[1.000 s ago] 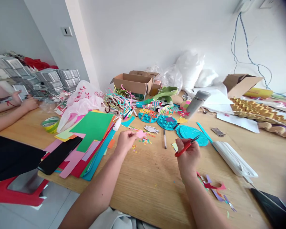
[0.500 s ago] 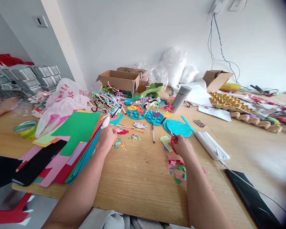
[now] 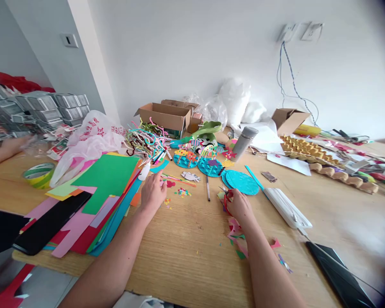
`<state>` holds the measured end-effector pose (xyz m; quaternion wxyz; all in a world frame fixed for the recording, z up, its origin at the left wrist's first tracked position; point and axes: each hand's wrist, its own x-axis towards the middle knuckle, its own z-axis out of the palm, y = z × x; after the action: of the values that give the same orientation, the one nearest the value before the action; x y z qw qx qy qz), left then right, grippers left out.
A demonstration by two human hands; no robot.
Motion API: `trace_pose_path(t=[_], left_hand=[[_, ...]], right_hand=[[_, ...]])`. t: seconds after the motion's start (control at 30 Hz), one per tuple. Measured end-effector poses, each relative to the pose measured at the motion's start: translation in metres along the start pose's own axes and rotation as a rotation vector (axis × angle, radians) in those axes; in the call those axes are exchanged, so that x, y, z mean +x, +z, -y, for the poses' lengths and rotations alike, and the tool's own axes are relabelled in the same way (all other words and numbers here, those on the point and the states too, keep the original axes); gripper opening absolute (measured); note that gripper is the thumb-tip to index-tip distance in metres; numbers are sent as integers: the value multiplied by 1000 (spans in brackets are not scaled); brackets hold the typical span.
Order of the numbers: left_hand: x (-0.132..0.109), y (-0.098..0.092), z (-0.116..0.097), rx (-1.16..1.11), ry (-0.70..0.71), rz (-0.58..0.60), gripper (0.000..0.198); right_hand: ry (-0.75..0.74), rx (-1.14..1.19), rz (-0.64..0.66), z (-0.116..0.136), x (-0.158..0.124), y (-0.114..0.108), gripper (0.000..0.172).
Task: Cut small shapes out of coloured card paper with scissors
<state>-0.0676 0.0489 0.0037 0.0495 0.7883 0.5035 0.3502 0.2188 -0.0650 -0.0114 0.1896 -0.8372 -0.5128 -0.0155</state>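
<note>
My right hand (image 3: pixel 239 204) grips a pair of red-handled scissors (image 3: pixel 226 200), blades pointing away to the upper left. Beside and under it lie a pale green paper piece and pink and green paper scraps (image 3: pixel 233 229). My left hand (image 3: pixel 154 191) is low over the table, fingers closed at a small pink paper piece (image 3: pixel 162 183). Just right of its fingertips lies a red paper cutout (image 3: pixel 170 184). Tiny coloured paper bits (image 3: pixel 182 192) are scattered nearby. Farther back is a white fish cutout (image 3: pixel 191 176), and a pen (image 3: pixel 208 188) lies between the hands.
Coloured paper sheets (image 3: pixel 115 175) and a black phone (image 3: pixel 51 222) lie left. Blue ovals (image 3: pixel 242 182), a grey bottle (image 3: pixel 244 143), a white power strip (image 3: pixel 287 207) and egg cartons (image 3: pixel 311 149) are right. Pipe cleaners (image 3: pixel 146 139) stand behind. Another person's hand (image 3: pixel 16 144) is far left.
The view has tilted up a little. My left hand has shifted onto the spot of the paper bits by the red cutout. My right hand has drawn slightly nearer with the scissors.
</note>
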Motion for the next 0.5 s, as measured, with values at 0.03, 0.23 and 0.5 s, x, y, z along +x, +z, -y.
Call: trace_pose_path(t=[0.03, 0.23, 0.5], left_hand=[[-1, 1, 0, -8, 8, 6, 41], [-3, 5, 1, -29, 21, 23, 39], [-2, 5, 2, -82, 20, 40, 36]], right_hand=[[-12, 4, -4, 0, 0, 1, 8], [7, 20, -37, -1, 2, 2, 14], [40, 85, -42, 1, 2, -1, 10]])
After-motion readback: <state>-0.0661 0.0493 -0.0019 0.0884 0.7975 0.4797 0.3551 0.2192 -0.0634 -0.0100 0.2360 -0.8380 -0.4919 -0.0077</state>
